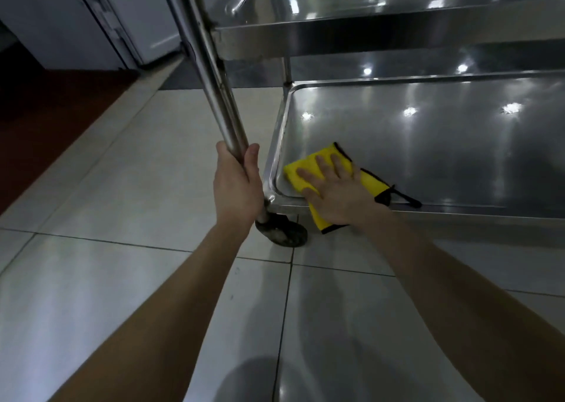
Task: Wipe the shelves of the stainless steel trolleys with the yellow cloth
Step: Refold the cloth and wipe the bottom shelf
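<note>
two bare forearms reach out over the tiled floor (pixel 122 279). the left grip (pixel 237 187) is curled round the trolley's upright post (pixel 214 74), just above the caster wheel (pixel 284 233). the right grip (pixel 336 193) lies flat, fingers straight, pressing the yellow cloth (pixel 301 172) onto the near left corner of the lower shelf (pixel 428 144), one end of the cloth hanging over the rim. beyond and above is the upper shelf (pixel 397 31).

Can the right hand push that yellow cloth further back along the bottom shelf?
Probably yes. The right hand lies flat on the yellow black-edged cloth at the near corner of the lower stainless steel shelf; the shelf beyond shows nothing on it, and the upper steel shelf sits well above.
</note>
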A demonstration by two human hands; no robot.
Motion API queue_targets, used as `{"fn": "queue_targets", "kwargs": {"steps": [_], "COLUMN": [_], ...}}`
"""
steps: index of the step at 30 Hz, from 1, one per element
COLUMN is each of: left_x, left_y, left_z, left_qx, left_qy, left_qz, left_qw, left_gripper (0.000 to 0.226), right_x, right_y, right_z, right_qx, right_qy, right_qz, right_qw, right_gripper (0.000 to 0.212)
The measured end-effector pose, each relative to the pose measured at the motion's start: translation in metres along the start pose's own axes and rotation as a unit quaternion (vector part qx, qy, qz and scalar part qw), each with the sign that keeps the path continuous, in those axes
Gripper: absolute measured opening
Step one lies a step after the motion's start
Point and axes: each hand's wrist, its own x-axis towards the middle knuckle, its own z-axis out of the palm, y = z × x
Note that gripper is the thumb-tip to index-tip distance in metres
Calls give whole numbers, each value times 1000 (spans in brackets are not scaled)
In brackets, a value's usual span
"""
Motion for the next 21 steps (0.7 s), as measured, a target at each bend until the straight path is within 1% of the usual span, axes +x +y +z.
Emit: {"fn": "queue_targets", "kwargs": {"steps": [3,5,7,12,15,17,21], "left_x": [3,6,7,7,7,6,7], "left_y": [-11,-17,-21,-24,-22,-23,-23], "left_z": [1,2,3,7,10,12,16], "left_qx": [12,5,-9,-50,-67,-68,-79], "left_qy": [13,18,14,14,19,24,32], "left_qz": [28,49,67,80,106,115,112], "left_qw": [999,999,998,995,992,991,990], "left_gripper": [37,36,29,22,12,8,12], "right_x": [20,40,72,174,214,221,194], "right_y": [-49,-54,-42,-13,-11,-13,-21], "right_z": [11,9,2,-24,-28,-25,-17], "right_qx": [0,10,14,44,33,31,25], "right_qy": [5,3,-8,-18,-36,-30,-7], "right_qz": [-46,-40,-21,69,91,93,67], "right_qw": [999,999,1000,996,995,995,997], "right_gripper": [64,70,71,69,69,68,65]}}
